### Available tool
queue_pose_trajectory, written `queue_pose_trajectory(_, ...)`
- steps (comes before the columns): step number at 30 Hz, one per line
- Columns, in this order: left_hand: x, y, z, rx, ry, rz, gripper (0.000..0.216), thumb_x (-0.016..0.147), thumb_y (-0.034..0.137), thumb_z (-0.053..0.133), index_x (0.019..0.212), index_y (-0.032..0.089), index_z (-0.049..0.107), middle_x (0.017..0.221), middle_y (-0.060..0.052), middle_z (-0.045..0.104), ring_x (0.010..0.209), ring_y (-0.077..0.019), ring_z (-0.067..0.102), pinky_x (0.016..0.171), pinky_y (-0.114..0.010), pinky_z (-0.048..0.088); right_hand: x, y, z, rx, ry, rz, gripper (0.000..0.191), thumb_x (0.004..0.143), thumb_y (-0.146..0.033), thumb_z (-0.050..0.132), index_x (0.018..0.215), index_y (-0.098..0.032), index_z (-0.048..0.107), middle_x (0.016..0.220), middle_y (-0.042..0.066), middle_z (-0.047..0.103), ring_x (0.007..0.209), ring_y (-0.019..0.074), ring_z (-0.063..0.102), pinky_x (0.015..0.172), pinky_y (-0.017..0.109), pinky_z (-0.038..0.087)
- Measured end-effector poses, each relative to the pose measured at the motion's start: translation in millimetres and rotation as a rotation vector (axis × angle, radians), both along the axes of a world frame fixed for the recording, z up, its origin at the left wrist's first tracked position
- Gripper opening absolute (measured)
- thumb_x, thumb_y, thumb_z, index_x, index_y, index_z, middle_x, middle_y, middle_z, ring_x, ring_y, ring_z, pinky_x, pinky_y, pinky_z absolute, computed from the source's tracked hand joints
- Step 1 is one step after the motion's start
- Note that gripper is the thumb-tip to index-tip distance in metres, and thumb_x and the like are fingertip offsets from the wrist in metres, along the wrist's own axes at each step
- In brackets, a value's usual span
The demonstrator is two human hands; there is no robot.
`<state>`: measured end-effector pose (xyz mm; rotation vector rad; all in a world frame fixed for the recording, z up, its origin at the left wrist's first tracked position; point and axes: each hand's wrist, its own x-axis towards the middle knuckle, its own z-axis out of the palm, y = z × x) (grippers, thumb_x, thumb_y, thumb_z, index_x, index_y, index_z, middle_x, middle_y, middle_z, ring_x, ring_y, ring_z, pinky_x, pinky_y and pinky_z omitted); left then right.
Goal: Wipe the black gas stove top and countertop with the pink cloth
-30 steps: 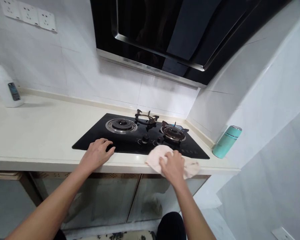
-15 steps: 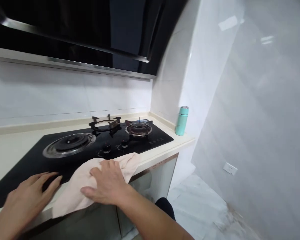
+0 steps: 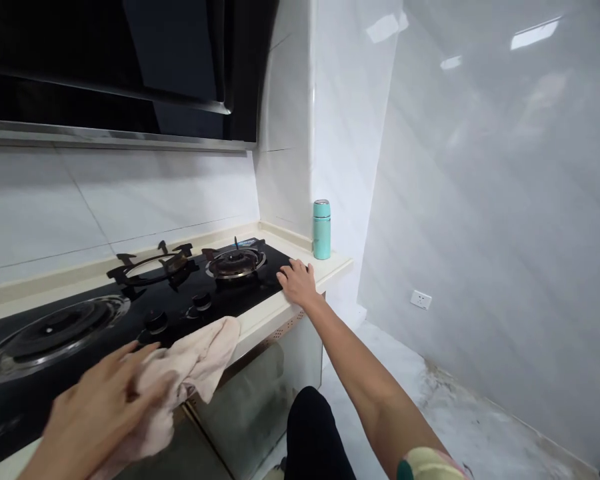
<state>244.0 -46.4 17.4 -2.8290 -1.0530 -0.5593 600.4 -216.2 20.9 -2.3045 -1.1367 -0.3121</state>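
My left hand (image 3: 105,407) is on a pale pink cloth (image 3: 200,357), thumb and fingers over its bunched near part. The cloth lies across the front edge of the black glass gas stove (image 3: 245,300), its folds hanging down over the cabinet. At the stove's right front corner, my right hand (image 3: 299,281) rests with its fingers apart, holding nothing. Two control knobs (image 3: 201,302) stand beyond the cloth. The right burner (image 3: 236,262) is left of my right hand. A loose pan support (image 3: 154,267) sits tilted toward the back.
A mint-green flask (image 3: 322,230) stands upright on the cream counter (image 3: 333,263) just beyond my right hand. The left burner (image 3: 55,333) has no pan support on it. Overhead hangs a black range hood (image 3: 105,73). My knee (image 3: 313,433) is close below the counter.
My right hand has left the cloth and reached right to the stove's corner. My left hand has come onto the cloth. The view has turned to the right.
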Motion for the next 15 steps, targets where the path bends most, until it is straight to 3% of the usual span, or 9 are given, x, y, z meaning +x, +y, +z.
queue_pose_trajectory(3,52,-35,-3.6,0.116,0.01,-0.038,0.06,0.085,0.065,0.038,0.135,0.041,0.059,0.143,-0.005,0.06,0.126,-0.0412,0.054,0.094,-0.062,0.044,19,-5,-15.8,-0.077,0.045,-0.048,0.046,0.107,-0.046,0.032,0.137,-0.023,0.058,0.156,0.011,0.044,0.146,0.0278,0.03,0.12,0.053,0.016)
queue_pose_trajectory(7,94,-64,-11.9,0.268,0.118,-0.155,0.059,0.088,0.058,0.051,0.137,0.028,0.062,0.133,-0.02,0.063,0.115,-0.0471,0.055,0.094,-0.071,0.039,27,4,-23.6,-0.146,0.081,-0.057,0.055,0.105,-0.057,0.026,0.143,-0.026,0.052,0.155,0.009,0.044,0.145,0.0275,0.029,0.119,0.052,0.021)
queue_pose_trajectory(15,173,-100,-3.9,0.334,0.127,-0.291,0.047,0.094,0.042,0.052,0.137,0.024,0.06,0.147,-0.019,0.052,0.125,-0.0401,0.051,0.101,-0.062,0.042,40,19,-15.0,-0.243,0.139,-0.054,0.06,0.101,-0.061,0.03,0.143,-0.022,0.049,0.148,0.015,0.046,0.139,0.0344,0.034,0.115,0.062,0.023)
